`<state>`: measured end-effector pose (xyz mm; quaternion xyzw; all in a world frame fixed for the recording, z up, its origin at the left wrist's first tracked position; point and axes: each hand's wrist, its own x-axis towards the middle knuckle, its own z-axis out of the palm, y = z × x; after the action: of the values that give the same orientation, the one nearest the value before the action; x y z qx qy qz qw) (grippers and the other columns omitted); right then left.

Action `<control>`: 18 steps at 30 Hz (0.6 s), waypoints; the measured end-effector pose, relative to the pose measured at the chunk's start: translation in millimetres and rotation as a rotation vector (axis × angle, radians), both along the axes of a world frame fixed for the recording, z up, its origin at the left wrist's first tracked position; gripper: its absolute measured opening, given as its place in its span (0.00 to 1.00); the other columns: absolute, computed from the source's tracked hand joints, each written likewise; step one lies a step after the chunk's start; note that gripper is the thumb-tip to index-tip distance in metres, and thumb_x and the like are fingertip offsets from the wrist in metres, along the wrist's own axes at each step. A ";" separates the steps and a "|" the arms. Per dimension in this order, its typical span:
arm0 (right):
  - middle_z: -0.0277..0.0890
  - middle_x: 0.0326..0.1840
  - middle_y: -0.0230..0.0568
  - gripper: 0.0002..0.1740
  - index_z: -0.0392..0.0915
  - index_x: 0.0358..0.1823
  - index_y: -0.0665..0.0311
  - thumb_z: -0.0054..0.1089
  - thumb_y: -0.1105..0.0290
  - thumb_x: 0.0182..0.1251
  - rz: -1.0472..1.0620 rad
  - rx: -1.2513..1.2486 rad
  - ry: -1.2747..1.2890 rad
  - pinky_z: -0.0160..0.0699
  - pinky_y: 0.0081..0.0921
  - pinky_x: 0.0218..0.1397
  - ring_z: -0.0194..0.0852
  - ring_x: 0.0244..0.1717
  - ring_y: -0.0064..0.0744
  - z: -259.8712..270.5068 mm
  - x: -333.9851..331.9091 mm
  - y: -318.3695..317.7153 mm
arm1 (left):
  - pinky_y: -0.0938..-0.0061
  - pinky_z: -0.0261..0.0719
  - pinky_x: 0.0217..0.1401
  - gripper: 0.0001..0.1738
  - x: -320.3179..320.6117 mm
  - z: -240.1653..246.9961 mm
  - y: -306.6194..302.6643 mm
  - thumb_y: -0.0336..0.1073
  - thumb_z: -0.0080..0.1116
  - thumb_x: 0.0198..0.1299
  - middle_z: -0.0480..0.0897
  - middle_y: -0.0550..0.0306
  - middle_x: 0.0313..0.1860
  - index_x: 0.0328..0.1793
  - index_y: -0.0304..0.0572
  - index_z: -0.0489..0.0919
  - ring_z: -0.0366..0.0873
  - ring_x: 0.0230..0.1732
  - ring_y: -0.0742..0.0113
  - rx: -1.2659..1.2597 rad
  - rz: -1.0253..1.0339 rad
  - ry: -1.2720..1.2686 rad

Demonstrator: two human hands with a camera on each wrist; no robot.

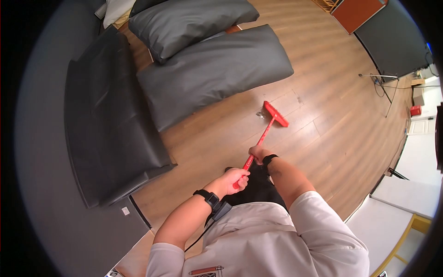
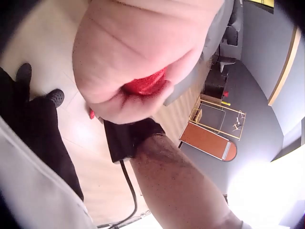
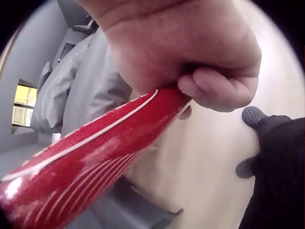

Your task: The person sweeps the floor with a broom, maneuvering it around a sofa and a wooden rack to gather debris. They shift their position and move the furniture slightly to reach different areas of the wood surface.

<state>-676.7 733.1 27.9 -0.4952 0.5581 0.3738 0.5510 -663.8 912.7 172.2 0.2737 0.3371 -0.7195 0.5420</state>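
Note:
A red broom (image 1: 276, 114) stands with its head on the wooden floor and its handle slanting back toward the person. The left hand (image 1: 236, 180) grips the top end of the handle; in the left wrist view the red handle end (image 2: 148, 85) shows inside the curled fingers. Lower down, the right hand (image 1: 260, 154) holds the same handle, its fingers wrapped round the red shaft (image 3: 95, 155) in the right wrist view. A small heap of greyish debris (image 1: 260, 114) lies on the floor just left of the broom head.
Large grey cushions (image 1: 217, 69) lie left of and beyond the broom, beside a dark padded seat (image 1: 115, 120) against the grey wall. A thin metal stand (image 1: 390, 92) with cables is at the right. An orange-brown board (image 1: 357, 14) stands at the back.

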 end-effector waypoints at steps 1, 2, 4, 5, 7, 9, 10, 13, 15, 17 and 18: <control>0.71 0.17 0.42 0.08 0.74 0.22 0.65 0.59 0.69 0.42 -0.006 0.005 0.001 0.68 0.29 0.17 0.71 0.18 0.38 -5.9 -5.2 0.7 | 0.88 0.56 0.08 0.11 -1.5 1.0 1.6 0.29 0.46 0.57 0.62 0.67 0.13 0.24 0.46 0.60 0.58 0.09 0.81 0.032 -0.026 0.032; 0.73 0.20 0.44 0.09 0.75 0.24 0.65 0.61 0.69 0.40 0.869 -0.158 -0.447 0.72 0.31 0.23 0.74 0.23 0.41 -12.1 -10.3 4.6 | 0.88 0.56 0.07 0.12 -6.4 2.0 8.5 0.30 0.46 0.58 0.62 0.68 0.12 0.23 0.46 0.60 0.57 0.08 0.81 0.051 -0.039 0.007; 0.77 0.27 0.46 0.11 0.78 0.25 0.63 0.66 0.73 0.34 1.654 -0.334 -0.806 0.77 0.32 0.34 0.77 0.33 0.44 -19.9 -19.3 28.1 | 0.87 0.54 0.06 0.14 -18.1 6.5 31.8 0.32 0.46 0.58 0.60 0.70 0.09 0.20 0.48 0.60 0.55 0.06 0.81 0.086 -0.064 -0.034; 0.78 0.30 0.45 0.14 0.79 0.26 0.61 0.68 0.75 0.31 1.563 -0.346 -0.718 0.78 0.32 0.40 0.77 0.38 0.44 -24.2 -20.9 49.9 | 0.87 0.53 0.06 0.14 -22.7 11.3 45.8 0.32 0.46 0.57 0.60 0.70 0.09 0.20 0.49 0.60 0.56 0.06 0.82 0.125 -0.060 -0.004; 0.78 0.31 0.44 0.15 0.79 0.24 0.61 0.67 0.82 0.28 1.572 -0.327 -0.724 0.79 0.32 0.38 0.77 0.38 0.43 1.1 -22.9 86.7 | 0.88 0.54 0.06 0.13 -36.7 28.8 74.1 0.31 0.47 0.57 0.61 0.70 0.10 0.21 0.49 0.60 0.55 0.07 0.82 0.161 -0.014 0.010; 0.78 0.32 0.45 0.16 0.80 0.25 0.61 0.68 0.81 0.28 1.741 -0.138 -0.726 0.79 0.32 0.38 0.77 0.39 0.43 -1.6 -19.6 125.0 | 0.88 0.54 0.07 0.11 -51.9 40.8 100.3 0.29 0.46 0.56 0.61 0.69 0.12 0.22 0.48 0.60 0.56 0.08 0.81 0.240 0.055 0.105; 0.78 0.30 0.45 0.12 0.79 0.24 0.62 0.65 0.80 0.33 1.794 -0.138 -0.830 0.79 0.32 0.34 0.77 0.35 0.42 -35.1 -32.1 144.1 | 0.88 0.54 0.07 0.10 -57.0 49.1 111.0 0.28 0.46 0.55 0.62 0.68 0.13 0.23 0.47 0.60 0.56 0.09 0.81 0.248 0.082 0.067; 0.75 0.23 0.44 0.04 0.77 0.22 0.64 0.58 0.77 0.41 1.420 0.024 -0.673 0.75 0.31 0.26 0.76 0.27 0.42 -12.1 -27.5 172.9 | 0.88 0.54 0.07 0.09 -62.8 79.4 133.5 0.27 0.44 0.54 0.63 0.67 0.14 0.24 0.46 0.61 0.57 0.10 0.81 0.258 0.148 0.027; 0.73 0.20 0.43 0.02 0.75 0.21 0.65 0.54 0.75 0.44 0.982 0.157 -0.407 0.72 0.31 0.22 0.74 0.23 0.41 37.0 -25.3 179.2 | 0.88 0.54 0.08 0.08 -64.7 96.4 141.7 0.26 0.44 0.54 0.63 0.67 0.15 0.25 0.46 0.61 0.57 0.10 0.81 0.255 0.180 0.027; 0.67 0.15 0.43 0.08 0.70 0.18 0.66 0.46 0.70 0.48 0.803 0.061 -0.642 0.64 0.31 0.16 0.68 0.16 0.40 56.8 -33.3 178.8 | 0.88 0.54 0.08 0.07 -65.7 107.8 145.8 0.26 0.44 0.54 0.63 0.67 0.15 0.26 0.46 0.61 0.56 0.11 0.82 0.163 0.222 0.048; 0.68 0.16 0.43 0.08 0.71 0.21 0.65 0.48 0.68 0.49 1.280 -0.118 -1.188 0.69 0.33 0.18 0.72 0.18 0.39 50.3 -37.5 168.8 | 0.88 0.54 0.08 0.07 -65.1 107.7 146.4 0.26 0.44 0.54 0.63 0.67 0.15 0.26 0.46 0.61 0.56 0.11 0.82 0.155 0.241 0.047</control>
<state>-714.2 901.9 78.2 -0.8539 -0.1882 0.2621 0.4084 -728.9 1059.2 279.9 0.2555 0.4347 -0.6271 0.5938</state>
